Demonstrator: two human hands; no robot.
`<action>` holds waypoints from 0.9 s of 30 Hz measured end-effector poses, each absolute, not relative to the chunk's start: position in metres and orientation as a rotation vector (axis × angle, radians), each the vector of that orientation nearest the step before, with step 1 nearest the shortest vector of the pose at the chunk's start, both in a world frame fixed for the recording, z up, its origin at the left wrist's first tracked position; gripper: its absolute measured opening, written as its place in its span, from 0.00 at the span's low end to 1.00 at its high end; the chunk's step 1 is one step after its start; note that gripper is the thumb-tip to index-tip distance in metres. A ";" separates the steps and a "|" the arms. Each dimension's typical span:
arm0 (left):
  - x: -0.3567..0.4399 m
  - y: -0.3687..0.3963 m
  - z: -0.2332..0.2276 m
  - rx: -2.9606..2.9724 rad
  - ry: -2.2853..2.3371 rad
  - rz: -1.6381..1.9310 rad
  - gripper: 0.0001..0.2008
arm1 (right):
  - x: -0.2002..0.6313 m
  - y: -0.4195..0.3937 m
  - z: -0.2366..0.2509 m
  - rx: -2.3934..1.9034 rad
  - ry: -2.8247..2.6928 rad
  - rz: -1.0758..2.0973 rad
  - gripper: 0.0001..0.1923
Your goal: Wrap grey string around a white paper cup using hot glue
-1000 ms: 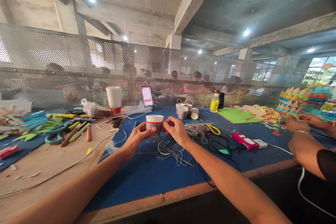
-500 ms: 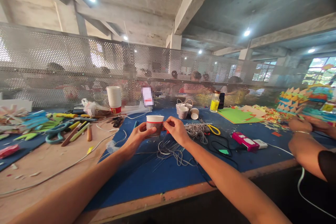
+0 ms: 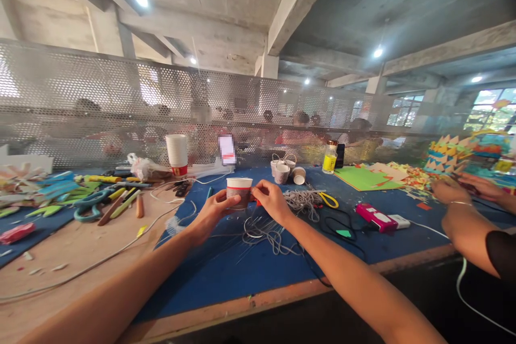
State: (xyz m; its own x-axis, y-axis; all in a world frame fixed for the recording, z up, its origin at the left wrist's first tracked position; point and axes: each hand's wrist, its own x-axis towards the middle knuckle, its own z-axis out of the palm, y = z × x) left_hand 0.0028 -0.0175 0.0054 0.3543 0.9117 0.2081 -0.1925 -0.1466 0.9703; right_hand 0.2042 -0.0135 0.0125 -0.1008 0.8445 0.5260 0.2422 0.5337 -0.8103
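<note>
The person holds a paper cup upright just above the blue mat on the tabletop, and everything else is placed from that cup. The left hand wraps the cup's lower wall from the left, fingers closed around it in a firm grip. The right hand meets the cup's right side, thumb and forefinger pinched together against the wall; something small and red shows at the pinch, too small to identify. A band of grey cord seems to cover the cup's lower part, with its white rim bare above.

Directly below and to the right of the cup lies a loose tangle of grey cord, and a second heap of cord sits further right, next to yellow-handled scissors. Behind the cup to the right stand small cups with handles, which look already wrapped, and a yellow bottle. Behind it to the left rises a stack of paper cups. Far right of the cup, a co-worker's hands work over coloured paper scraps.

Judged from this, the step in hand is the winding or fixing of cord onto the cup's wall, part way up. The next move would call for the left hand to keep the cup steady or turn it slowly while the right hand presses the cord flat against the previous turn, keeping it taut and free of the tangle below.
</note>
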 end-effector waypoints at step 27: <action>-0.001 -0.012 0.004 1.264 0.605 1.278 0.20 | 0.178 -0.018 0.013 -0.956 -1.581 0.751 0.29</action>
State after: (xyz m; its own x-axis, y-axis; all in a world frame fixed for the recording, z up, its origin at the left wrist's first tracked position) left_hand -0.0008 -0.0115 0.0035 0.2666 0.9189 0.2909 -0.3577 -0.1859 0.9151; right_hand 0.1778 -0.0179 0.0128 -0.0866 0.8794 0.4681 0.1929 0.4758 -0.8581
